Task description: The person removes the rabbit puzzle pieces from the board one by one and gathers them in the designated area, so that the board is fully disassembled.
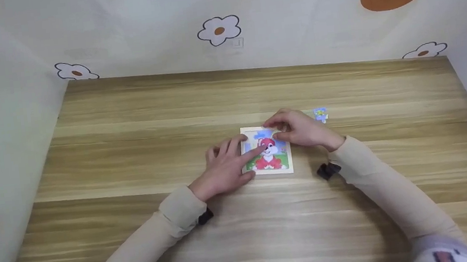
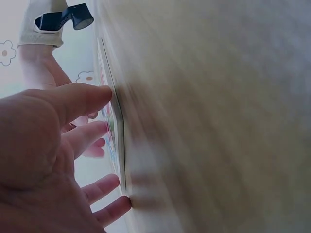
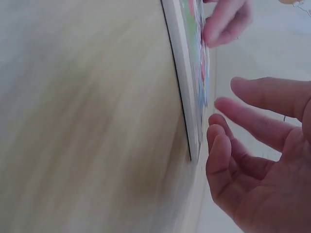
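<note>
A small jigsaw puzzle (image 1: 278, 163) in a pale frame lies flat on the table, showing a red and white cartoon animal on blue and green. My left hand (image 1: 225, 166) lies at its left side. The left index finger reaches over the picture, and the thumb and other fingers are at the frame's edge. At the top right corner is my right hand (image 1: 300, 128), thumb and index finger apart. No piece shows between them in the right wrist view, where the hand (image 3: 262, 150) has its other fingers loosely bent. Loose puzzle pieces (image 1: 320, 114) lie behind the right hand, partly hidden.
The wood-grain table (image 1: 133, 167) reaches to a pale wall (image 1: 141, 36) with flower prints at the back and sides. Black wrist devices sit under both sleeves, one of them the right camera mount (image 1: 329, 170).
</note>
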Available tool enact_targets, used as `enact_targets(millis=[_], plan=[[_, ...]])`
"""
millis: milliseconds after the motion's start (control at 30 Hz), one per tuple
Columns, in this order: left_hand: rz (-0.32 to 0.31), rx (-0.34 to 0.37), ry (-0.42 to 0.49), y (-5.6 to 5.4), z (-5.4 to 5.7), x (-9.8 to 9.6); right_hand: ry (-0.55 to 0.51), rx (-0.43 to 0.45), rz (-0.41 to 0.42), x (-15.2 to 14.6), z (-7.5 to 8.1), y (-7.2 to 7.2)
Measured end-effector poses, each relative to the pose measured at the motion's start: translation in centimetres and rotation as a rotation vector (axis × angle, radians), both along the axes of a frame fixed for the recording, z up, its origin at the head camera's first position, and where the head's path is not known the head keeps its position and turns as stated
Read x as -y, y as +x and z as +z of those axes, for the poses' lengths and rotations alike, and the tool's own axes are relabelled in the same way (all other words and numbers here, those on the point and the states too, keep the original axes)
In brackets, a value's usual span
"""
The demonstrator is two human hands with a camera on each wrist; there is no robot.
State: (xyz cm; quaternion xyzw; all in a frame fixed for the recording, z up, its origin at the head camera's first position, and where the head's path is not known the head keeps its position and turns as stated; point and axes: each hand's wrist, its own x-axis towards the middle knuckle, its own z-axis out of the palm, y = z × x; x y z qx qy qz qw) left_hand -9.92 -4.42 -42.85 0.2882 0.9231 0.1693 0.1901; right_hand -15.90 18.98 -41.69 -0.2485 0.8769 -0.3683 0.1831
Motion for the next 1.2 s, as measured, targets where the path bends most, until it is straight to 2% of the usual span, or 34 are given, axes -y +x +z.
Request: enact_targets(millis=[167,267,433,667,767,867,933,1067,1200], plan=[[-0.003,0.021,-0.023,-0.4,0.2,-0.2,0.065,0.007,-0.05,0.9,0.0,0.2],[-0.006,0.009,-0.02,-0.4,0.3,-0.2,0.082,-0.003,-0.077,1.3,0.1,0.3],[-0.017,-0.002,-0.007,-0.5,0.5,-0.1,0.114,0.001,-0.079,1.9,0.2,0.4],[-0.006,0.033,-0.002,-0.7,0.5,-0.2,0.09,0.018,-0.059,1.8,-0.2,0.3],[-0.018,0.022,0.011,-0.7,0.5,-0.5,0.064,0.009,-0.063,1.6,-0.3,0.4],[-0.049,0.019,0.073,-0.8,0.5,-0.8,0.044,-0.011,-0.057,1.5,-0.5,0.4],[-0.077,0.043,0.138,-1.0,0.4,-0.8,0.035,-0.02,-0.053,1.4,-0.7,0.4],[-0.115,0.139,0.284,-1.6,-0.2,-0.3,0.028,-0.025,-0.045,1.3,-0.8,0.4],[-0.136,0.206,0.366,-2.3,-0.7,0.2,0.014,-0.037,-0.032,1.3,-0.8,0.4]])
